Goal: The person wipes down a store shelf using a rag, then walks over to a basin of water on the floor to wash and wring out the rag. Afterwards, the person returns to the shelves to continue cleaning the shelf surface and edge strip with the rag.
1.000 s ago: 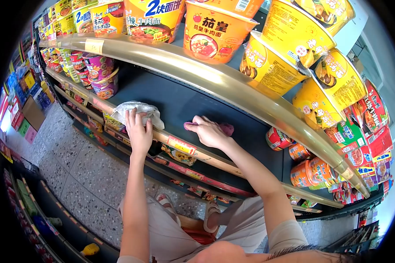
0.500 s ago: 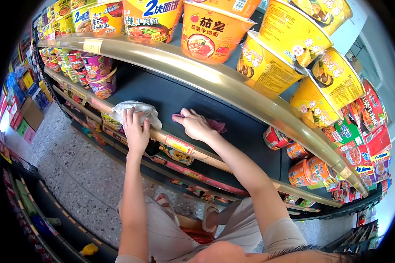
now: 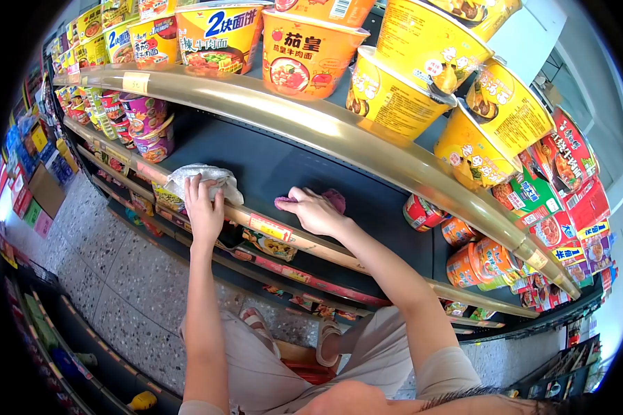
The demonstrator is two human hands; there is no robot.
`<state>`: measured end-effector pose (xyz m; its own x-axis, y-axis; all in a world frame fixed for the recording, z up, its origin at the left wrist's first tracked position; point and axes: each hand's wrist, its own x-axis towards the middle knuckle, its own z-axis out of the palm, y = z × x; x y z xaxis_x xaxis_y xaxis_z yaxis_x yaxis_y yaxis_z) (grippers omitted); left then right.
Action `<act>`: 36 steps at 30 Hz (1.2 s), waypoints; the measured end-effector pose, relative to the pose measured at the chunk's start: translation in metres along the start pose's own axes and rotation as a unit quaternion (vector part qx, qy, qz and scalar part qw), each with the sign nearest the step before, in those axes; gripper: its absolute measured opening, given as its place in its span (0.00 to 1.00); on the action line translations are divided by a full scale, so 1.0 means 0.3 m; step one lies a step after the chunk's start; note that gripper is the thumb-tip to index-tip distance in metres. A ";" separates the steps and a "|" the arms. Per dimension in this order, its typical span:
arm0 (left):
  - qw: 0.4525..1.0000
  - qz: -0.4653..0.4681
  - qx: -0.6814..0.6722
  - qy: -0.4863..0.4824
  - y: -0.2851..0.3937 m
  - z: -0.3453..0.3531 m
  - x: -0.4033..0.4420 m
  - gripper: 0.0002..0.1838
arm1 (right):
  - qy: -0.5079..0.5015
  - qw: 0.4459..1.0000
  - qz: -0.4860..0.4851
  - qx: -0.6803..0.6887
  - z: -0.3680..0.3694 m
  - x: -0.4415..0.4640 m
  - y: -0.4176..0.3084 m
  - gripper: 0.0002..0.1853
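Observation:
My left hand rests at the front edge of the dark shelf, its fingers closed over a crumpled white cloth. The cloth drapes on the shelf lip. Farther right, my right hand presses a purple cloth onto the shelf surface, with the fingers curled around it. Part of that cloth is hidden under the hand. A red and yellow price label sits on the lip between my hands.
A gold-edged upper shelf overhangs, bearing yellow noodle tubs and an orange tub. Purple noodle cups stand left on the wiped level; orange cups stand right. Lower shelves hold more packages. A speckled floor lies below.
My right hand has slid right along the shelf, and the purple cloth is more bunched. My left hand stays on the white cloth. The whole view has shifted slightly.

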<state>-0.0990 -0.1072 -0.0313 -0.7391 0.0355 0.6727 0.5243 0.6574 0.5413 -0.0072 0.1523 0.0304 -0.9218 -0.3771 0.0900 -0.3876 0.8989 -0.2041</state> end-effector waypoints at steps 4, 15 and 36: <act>1.000 -0.001 -0.001 0.000 0.003 0.000 0.000 0.13 | -0.022 1.000 -0.012 -0.002 -0.011 -0.060 0.017 0.28; 1.000 0.003 -0.011 0.012 0.002 0.006 0.003 0.13 | -0.032 0.998 -0.044 0.012 -0.063 -0.126 0.028 0.26; 1.000 -0.008 -0.018 0.022 0.007 0.014 0.003 0.13 | -0.011 0.999 -0.032 -0.003 -0.002 0.172 -0.020 0.25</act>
<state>-0.1003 -0.1026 -0.0319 -0.7290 -0.0080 0.6844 0.5278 0.6301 0.5696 -0.0525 0.1274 0.0368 -0.8949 -0.4386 0.0821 -0.4461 0.8740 -0.1929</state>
